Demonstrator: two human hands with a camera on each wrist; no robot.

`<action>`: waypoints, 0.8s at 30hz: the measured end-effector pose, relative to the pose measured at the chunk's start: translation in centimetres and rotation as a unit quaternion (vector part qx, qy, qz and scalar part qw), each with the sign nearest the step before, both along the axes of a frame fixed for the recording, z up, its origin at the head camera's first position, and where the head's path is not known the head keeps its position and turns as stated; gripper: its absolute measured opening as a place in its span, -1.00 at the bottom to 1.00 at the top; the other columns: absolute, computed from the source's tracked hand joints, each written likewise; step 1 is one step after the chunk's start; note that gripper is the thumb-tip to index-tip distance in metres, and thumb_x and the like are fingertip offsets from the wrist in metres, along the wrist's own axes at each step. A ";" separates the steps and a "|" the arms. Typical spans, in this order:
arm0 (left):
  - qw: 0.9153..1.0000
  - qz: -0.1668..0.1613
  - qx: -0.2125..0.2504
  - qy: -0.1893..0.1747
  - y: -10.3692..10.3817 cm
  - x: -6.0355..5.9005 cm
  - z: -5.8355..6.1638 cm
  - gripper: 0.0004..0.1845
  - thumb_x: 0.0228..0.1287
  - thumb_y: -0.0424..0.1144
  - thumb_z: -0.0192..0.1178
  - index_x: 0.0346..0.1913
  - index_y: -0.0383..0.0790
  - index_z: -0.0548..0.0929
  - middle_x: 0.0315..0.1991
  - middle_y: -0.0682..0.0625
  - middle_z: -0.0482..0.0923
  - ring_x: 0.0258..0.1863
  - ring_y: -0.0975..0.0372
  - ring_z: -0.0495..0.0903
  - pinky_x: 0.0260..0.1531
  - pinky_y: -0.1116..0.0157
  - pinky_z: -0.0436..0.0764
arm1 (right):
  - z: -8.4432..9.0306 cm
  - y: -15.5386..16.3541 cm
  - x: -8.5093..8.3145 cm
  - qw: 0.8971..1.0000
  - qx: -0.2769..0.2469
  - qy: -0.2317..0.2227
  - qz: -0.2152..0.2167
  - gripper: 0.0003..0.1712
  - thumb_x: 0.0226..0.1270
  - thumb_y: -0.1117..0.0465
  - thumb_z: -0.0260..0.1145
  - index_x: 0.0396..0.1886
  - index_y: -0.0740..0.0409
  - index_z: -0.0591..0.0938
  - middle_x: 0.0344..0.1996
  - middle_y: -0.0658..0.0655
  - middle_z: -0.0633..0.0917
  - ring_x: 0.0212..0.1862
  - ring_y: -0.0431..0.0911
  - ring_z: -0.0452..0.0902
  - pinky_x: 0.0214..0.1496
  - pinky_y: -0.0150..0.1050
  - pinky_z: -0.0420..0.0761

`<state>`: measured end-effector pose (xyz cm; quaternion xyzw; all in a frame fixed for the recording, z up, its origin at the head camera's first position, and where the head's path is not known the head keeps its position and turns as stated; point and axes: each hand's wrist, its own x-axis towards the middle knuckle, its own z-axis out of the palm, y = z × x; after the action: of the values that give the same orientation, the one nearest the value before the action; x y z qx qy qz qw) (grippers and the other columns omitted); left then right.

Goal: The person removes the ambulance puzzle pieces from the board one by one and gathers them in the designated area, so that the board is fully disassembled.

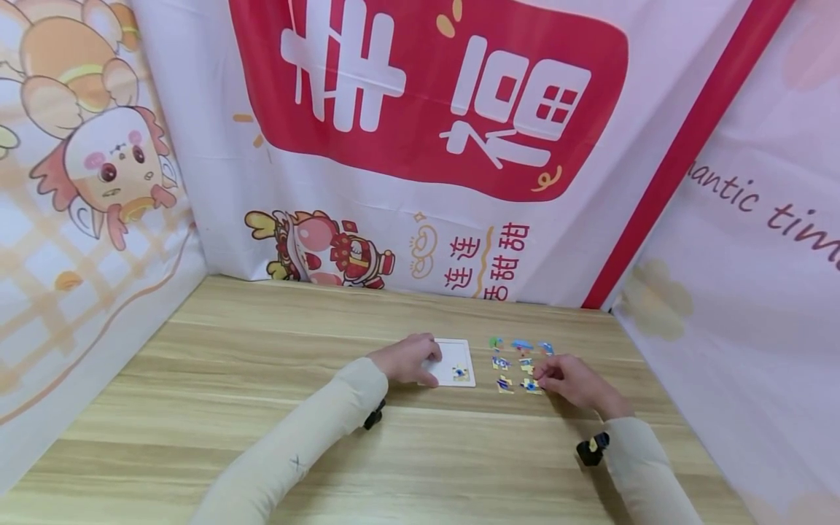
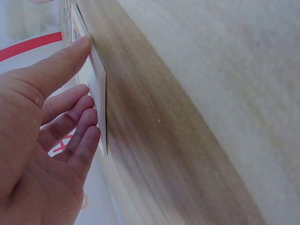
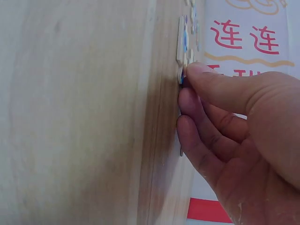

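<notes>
A shallow white puzzle tray (image 1: 453, 357) lies on the table, with one printed jigsaw piece (image 1: 459, 372) in its lower right corner. My left hand (image 1: 411, 360) rests on the tray's left part, thumb and loosely bent fingertips touching it, as the left wrist view (image 2: 51, 108) also shows. To the right, loose jigsaw pieces (image 1: 502, 362) with blue, green and yellow print are laid out in rows. Over the right end of these rows, my right hand (image 1: 574, 380) pinches a jigsaw piece (image 3: 181, 77) between thumb and fingers, which mostly hide it.
The wood-grain table (image 1: 407, 452) meets a printed cloth (image 1: 420, 168) at the back, and similar cloths stand at both sides. A black wrist camera (image 1: 593, 449) sits on the right wrist, and another (image 1: 375, 415) on the left.
</notes>
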<state>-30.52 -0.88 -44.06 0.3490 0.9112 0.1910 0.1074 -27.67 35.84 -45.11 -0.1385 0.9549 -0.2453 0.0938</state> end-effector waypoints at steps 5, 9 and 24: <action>1.000 -0.003 0.003 0.002 0.0 -0.2 -0.2 -0.49 0.14 -0.06 0.39 0.12 -0.22 0.59 0.06 -0.04 0.50 0.07 0.18 0.45 0.22 0.22 0.44 | 0.6 -0.7 -0.2 1.000 0.008 0.004 -0.009 -0.92 0.31 0.22 0.31 -0.22 0.04 0.68 -0.35 -0.02 0.67 -0.29 -0.18 0.49 -0.24 -0.39 0.54; 1.000 -0.001 0.002 0.002 0.0 -0.2 -0.1 -0.48 0.13 -0.05 0.40 0.11 -0.21 0.59 0.05 -0.02 0.50 0.06 0.19 0.45 0.21 0.23 0.44 | 1.5 -2.2 -0.6 1.000 0.016 0.020 0.005 -0.85 0.26 0.18 0.37 -0.18 0.05 0.69 -0.35 -0.05 0.69 -0.30 -0.22 0.53 -0.23 -0.36 0.58; 1.000 -0.006 0.010 0.006 0.0 -0.4 -0.3 -0.49 0.11 -0.07 0.41 0.09 -0.23 0.60 0.02 -0.03 0.52 0.03 0.19 0.45 0.19 0.23 0.45 | 2.4 -11.5 -2.5 0.992 0.008 0.039 0.124 -0.70 0.17 0.20 0.44 -0.08 0.15 0.69 -0.26 0.06 0.75 -0.22 -0.18 0.63 -0.12 -0.27 0.65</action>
<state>-30.93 -0.84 -44.34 0.3565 0.9078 0.1971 0.0999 -30.13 24.32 -42.71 -0.2643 0.9353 -0.2182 0.0877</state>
